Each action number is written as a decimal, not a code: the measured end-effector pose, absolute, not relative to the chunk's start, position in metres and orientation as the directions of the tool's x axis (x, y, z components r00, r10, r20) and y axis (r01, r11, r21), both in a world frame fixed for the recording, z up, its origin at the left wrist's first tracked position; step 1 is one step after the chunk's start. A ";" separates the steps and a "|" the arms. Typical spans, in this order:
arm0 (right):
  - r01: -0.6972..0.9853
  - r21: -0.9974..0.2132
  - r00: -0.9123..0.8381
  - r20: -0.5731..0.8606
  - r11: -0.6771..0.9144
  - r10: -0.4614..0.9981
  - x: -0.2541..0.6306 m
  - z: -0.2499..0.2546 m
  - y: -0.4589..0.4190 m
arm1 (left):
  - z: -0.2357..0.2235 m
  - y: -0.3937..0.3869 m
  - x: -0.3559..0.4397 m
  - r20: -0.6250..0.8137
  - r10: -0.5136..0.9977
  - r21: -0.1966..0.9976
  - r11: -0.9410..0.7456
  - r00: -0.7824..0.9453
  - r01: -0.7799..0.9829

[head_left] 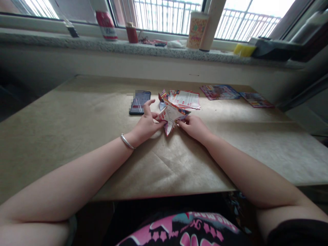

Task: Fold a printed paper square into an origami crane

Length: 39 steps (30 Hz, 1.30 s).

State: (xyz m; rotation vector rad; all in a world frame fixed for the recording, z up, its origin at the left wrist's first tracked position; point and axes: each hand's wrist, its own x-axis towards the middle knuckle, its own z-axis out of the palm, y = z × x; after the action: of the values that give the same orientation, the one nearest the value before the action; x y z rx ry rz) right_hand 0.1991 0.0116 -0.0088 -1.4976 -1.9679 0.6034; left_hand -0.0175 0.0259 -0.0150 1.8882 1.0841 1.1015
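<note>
The left hand is working at the left side of a folded printed paper: its thumb and lower fingers are closing on the paper's edge, while the index and middle fingers are lifting clear, spread slightly apart. A silver bangle is sitting on the left wrist. The right hand is gripping the paper's right point, its fingertips pressing narrowly together on the fold.

The folded printed paper is being held just above the surface near the middle of the table, closer to the far edge, with its multi-pointed shape and red and white print showing. A loose printed sheet is lying against its far side, touching it.

A smartphone is lying just beyond the left hand, near the far edge, with its far end pixelated. Two printed leaflets are lying toward the far right corner, well apart from the hands. Creased brown paper is covering the table top.

Along the speckled stone window sill, a red and white can, a patterned paper cup and a yellow sponge are standing beyond the far edge, with a metal balcony railing showing through the window.
</note>
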 end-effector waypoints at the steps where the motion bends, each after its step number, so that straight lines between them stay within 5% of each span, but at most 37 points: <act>1: 0.696 -0.664 -0.192 0.197 0.275 0.961 0.199 -0.009 0.011 | -0.015 0.026 -0.017 0.313 0.898 0.858 -0.407 0.308 0.313; 11: 0.704 -0.608 -0.184 0.343 0.367 0.921 0.198 -0.003 0.004 | -0.008 0.019 -0.011 0.316 0.847 0.793 -0.483 0.428 0.372; 21: 0.722 -0.598 -0.091 0.415 0.347 0.905 0.196 -0.005 0.004 | 0.000 0.012 -0.011 0.384 0.774 0.504 -0.632 0.503 0.588; 27: 0.534 -0.700 -0.150 0.473 0.474 0.868 0.189 0.001 -0.005 | 0.002 0.009 -0.005 0.410 0.809 0.624 -0.586 0.422 0.517; 39: 0.286 -0.857 -0.054 0.432 0.429 0.900 0.191 -0.007 0.004 | -0.002 0.015 -0.009 0.289 0.898 0.792 -0.419 0.331 0.445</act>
State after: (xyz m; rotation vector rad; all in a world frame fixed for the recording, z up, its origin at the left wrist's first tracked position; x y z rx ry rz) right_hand 0.1910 0.0037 -0.0069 -1.0689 -1.5900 0.7030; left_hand -0.0094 0.0150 -0.0016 2.0021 1.1749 0.9809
